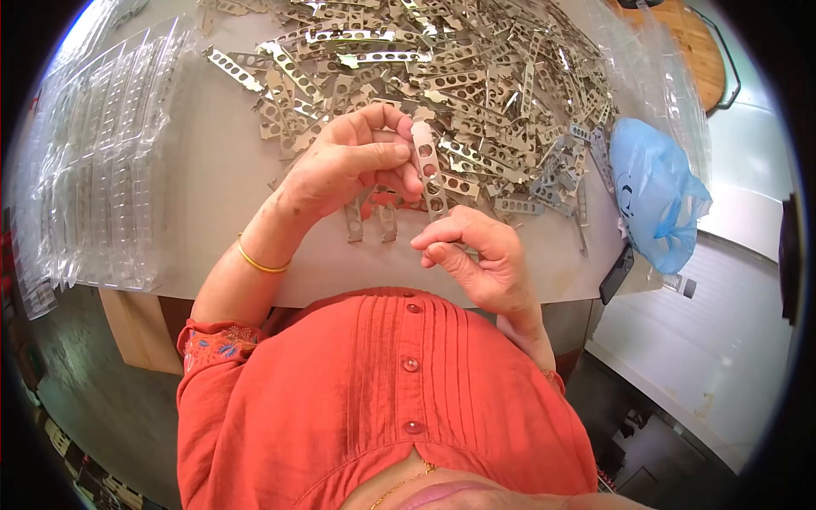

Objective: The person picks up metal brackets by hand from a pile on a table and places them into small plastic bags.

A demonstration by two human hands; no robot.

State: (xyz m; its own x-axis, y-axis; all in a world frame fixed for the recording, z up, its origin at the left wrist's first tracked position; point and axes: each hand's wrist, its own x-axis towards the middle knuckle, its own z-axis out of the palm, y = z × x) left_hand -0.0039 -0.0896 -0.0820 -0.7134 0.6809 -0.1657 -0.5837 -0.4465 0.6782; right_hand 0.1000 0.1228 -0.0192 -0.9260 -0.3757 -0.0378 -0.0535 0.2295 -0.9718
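Item 1: perforated metal strip (431, 179), one, pale, with a row of round holes; held tilted over the tabletop (223, 157), towards its near edge, upper end at the left, lower end at the right hand.
Item 2: left hand (353, 166), grip closed on the strip's upper part, thumb against its side; yellow bracelet (262, 268) at the wrist.
Item 3: right hand (491, 259), grip pinched over the strip's lower end, which the fingers partly hide.
Item 4: heap of similar strips (476, 89), loose and overlapping, spread towards the far edge.
Item 5: clear plastic trays (110, 161), along the left edge.
Item 6: blue plastic bag (653, 191), crumpled, by the right edge.
Item 7: dark flat object (617, 274), near right corner, below the bag.
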